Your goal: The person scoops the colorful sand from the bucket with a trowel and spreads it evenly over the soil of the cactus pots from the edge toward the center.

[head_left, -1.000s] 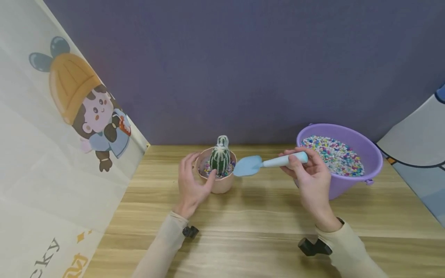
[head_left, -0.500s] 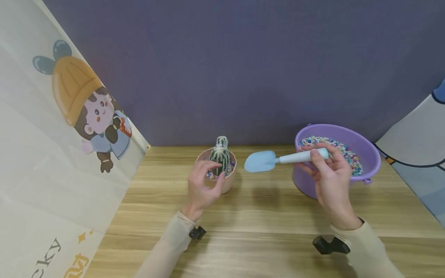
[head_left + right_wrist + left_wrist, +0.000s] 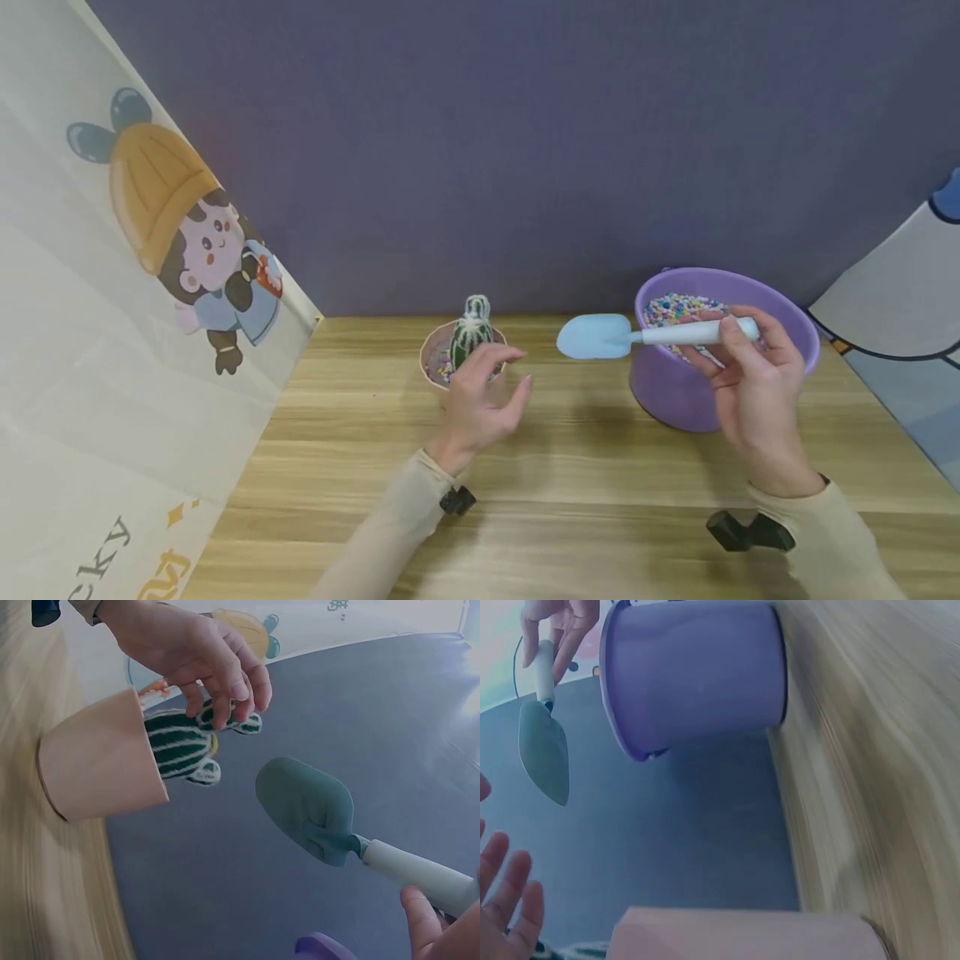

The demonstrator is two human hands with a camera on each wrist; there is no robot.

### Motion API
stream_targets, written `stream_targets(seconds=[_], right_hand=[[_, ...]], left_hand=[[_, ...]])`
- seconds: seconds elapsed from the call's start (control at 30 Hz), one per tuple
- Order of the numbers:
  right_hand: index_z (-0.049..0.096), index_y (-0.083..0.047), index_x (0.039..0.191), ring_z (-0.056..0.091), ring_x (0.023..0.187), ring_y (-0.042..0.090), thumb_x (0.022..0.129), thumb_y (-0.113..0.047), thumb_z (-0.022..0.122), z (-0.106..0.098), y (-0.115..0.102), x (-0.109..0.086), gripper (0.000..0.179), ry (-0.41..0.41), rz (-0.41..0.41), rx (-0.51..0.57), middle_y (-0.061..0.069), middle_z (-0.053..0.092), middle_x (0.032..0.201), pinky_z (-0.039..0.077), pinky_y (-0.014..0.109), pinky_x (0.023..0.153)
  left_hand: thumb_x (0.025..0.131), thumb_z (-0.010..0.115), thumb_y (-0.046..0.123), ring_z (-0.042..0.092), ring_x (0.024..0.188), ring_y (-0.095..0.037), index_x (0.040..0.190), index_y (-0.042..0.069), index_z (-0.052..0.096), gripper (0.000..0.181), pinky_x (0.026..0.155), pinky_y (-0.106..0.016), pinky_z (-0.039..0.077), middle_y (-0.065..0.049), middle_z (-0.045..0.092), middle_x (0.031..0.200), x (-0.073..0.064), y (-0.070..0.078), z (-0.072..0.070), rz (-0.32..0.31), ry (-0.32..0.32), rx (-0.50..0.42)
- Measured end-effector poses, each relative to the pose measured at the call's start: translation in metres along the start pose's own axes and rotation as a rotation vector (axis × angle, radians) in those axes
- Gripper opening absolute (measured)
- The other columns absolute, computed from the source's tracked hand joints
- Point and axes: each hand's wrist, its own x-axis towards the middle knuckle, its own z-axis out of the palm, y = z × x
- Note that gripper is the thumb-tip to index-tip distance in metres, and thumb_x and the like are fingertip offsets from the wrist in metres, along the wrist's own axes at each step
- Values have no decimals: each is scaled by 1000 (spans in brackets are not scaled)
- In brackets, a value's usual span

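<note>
My right hand [image 3: 761, 400] grips the white handle of a small trowel [image 3: 596, 337], its light blue blade pointing left. The blade looks bare in the head view. My left hand [image 3: 476, 412] hovers in front of a pale pink pot [image 3: 101, 757], fingers loosely bent and thumb apart, with nothing between them. Upright in the pot stands a knitted cactus [image 3: 472, 321], green with white stripes. Colourful pebbles [image 3: 438, 362] surround its base, partly hidden by my left hand. Behind my right hand a purple bucket [image 3: 671, 392] holds more colourful pebbles [image 3: 678, 308].
The wooden table [image 3: 360, 450] runs back to a dark blue-grey wall [image 3: 480, 150]. A white panel [image 3: 97, 333] with a cartoon figure borders the left side, and another printed panel [image 3: 900, 300] borders the right.
My right hand has carried the trowel rightward, away from the pot and in front of the bucket. My left hand has come off the pot's side and shifted right.
</note>
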Motion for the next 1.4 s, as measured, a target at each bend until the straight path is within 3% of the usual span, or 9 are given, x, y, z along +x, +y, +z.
stream_targets(seconds=[0.27, 0.4, 0.57, 0.83, 1.17, 1.4], right_hand=[[61, 9, 115, 81, 86, 31, 106, 7, 53, -10, -19, 8, 13, 34, 35, -37, 23, 75, 103, 67, 43, 79], [61, 9, 116, 81, 91, 36, 107, 7, 51, -17, -28, 12, 14, 33, 72, 3, 23, 73, 105, 67, 46, 80], [61, 10, 114, 81, 92, 40, 107, 8, 50, -23, -38, 16, 13, 73, 44, 41, 25, 73, 103, 67, 48, 77], [59, 9, 117, 80, 98, 39, 107, 5, 52, -24, -48, 20, 12, 111, 4, -15, 23, 70, 109, 66, 47, 79], [58, 8, 115, 80, 99, 41, 107, 4, 52, -24, -50, 29, 11, 152, 4, 38, 24, 70, 106, 67, 49, 78], [57, 7, 117, 80, 100, 41, 107, 3, 53, -25, -47, 31, 11, 182, -2, 21, 22, 69, 106, 65, 49, 79]], left_hand=[[87, 80, 18, 66, 117, -25, 122, 6, 70, 38, 108, -37, 55, -10, 72, 121, 8, 6, 22, -118, -108, 30], [89, 81, 20, 63, 126, -26, 129, 6, 67, 45, 115, -41, 51, -11, 68, 130, 12, 9, 31, -195, -151, 16], [91, 79, 24, 61, 130, -25, 135, 7, 64, 49, 118, -42, 49, -10, 65, 137, 14, 13, 39, -272, -208, -14], [92, 79, 25, 61, 131, -23, 138, 9, 63, 51, 117, -40, 49, -8, 65, 139, 16, 15, 49, -296, -237, -11], [94, 76, 30, 58, 137, -18, 144, 13, 59, 55, 120, -30, 45, -3, 61, 145, 39, 19, 71, -308, -296, 1], [95, 75, 33, 54, 144, -19, 148, 15, 56, 60, 125, -34, 42, -4, 58, 153, 37, 24, 84, -329, -344, -16]])
